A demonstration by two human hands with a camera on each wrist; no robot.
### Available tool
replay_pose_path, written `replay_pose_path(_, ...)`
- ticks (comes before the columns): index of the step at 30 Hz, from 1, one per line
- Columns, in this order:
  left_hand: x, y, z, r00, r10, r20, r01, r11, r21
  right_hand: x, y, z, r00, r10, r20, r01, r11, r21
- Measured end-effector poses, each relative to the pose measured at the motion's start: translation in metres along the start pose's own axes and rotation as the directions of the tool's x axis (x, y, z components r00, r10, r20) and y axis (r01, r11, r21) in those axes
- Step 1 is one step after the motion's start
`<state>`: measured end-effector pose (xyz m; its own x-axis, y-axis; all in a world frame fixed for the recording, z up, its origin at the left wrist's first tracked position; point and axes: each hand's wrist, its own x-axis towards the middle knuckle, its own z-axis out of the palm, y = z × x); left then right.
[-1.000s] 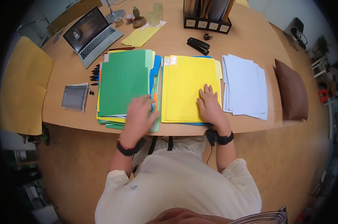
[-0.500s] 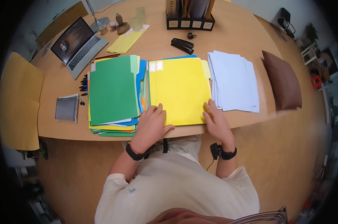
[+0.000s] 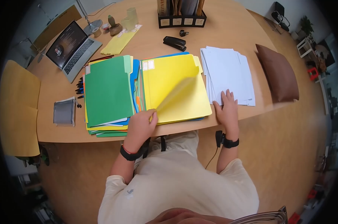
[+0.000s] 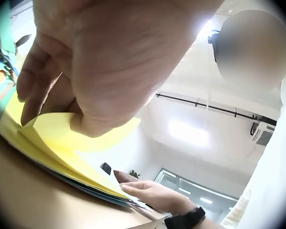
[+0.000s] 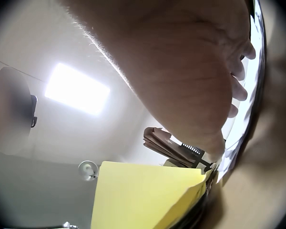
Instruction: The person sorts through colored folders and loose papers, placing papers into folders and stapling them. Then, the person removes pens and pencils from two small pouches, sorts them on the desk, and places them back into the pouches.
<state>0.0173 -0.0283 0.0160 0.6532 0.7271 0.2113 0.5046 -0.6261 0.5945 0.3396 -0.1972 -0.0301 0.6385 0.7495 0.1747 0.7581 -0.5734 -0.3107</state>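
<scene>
At its lower left corner the yellow folder [image 3: 172,82] is pinched by my left hand [image 3: 140,127], which lifts the cover so that it curls up. In the left wrist view the thumb and fingers of my left hand [image 4: 105,62] hold the raised yellow sheet [image 4: 62,136]. My right hand [image 3: 228,112] rests with spread fingers on the near edge of the white papers [image 3: 228,74]. A stack topped by a green folder [image 3: 109,89] lies just left of the yellow one.
Behind the folders are a black stapler [image 3: 174,43], a black file holder [image 3: 182,21] and a laptop [image 3: 77,48]. A grey pouch [image 3: 64,112] lies at the left, a brown cushion [image 3: 279,74] at the right. Pens [image 3: 79,86] stick out beside the green stack.
My left hand has taken hold of the yellow folder's corner and raised its cover. My right hand has moved right, off the yellow folder and onto the white papers. The head view has shifted.
</scene>
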Motion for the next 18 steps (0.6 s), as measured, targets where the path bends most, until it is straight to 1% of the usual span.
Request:
replay_pose_path(2,-0.007,-0.011,0.004,0.988,-0.089,-0.126,0.067,0.983,-0.169,-0.001,0.007,0.009,1.0,-0.005,-0.012,0.005,1.0,0.025)
replay_pose_path(4,-0.013,-0.016,0.004,0.954,-0.207,-0.218,0.129,0.937,-0.325,0.0,0.016,0.016,1.0,0.001,-0.021,0.0,0.999,0.047)
replay_pose_path(7,-0.022,-0.019,0.0,0.92,-0.317,-0.229,0.214,0.898,-0.385,-0.001,0.003,0.002,1.0,0.009,-0.009,-0.008,0.999,0.031)
replay_pose_path(10,-0.03,-0.029,0.003,0.909,-0.366,-0.198,0.277,0.887,-0.369,0.0,0.003,0.002,1.0,-0.018,-0.012,0.019,1.0,0.018)
replay_pose_path(13,-0.031,-0.037,0.007,0.937,-0.193,-0.291,0.085,0.935,-0.345,0.001,0.004,0.005,0.999,-0.028,-0.041,0.03,0.999,0.029)
replay_pose_path(16,-0.033,-0.044,0.012,0.941,-0.172,-0.291,0.073,0.944,-0.321,0.0,0.008,0.008,0.997,-0.039,-0.064,0.046,0.992,0.115)
replay_pose_path(18,-0.033,-0.044,0.012,0.938,-0.183,-0.293,0.071,0.933,-0.354,-0.001,0.007,0.007,0.996,-0.04,-0.084,0.05,0.992,0.118)
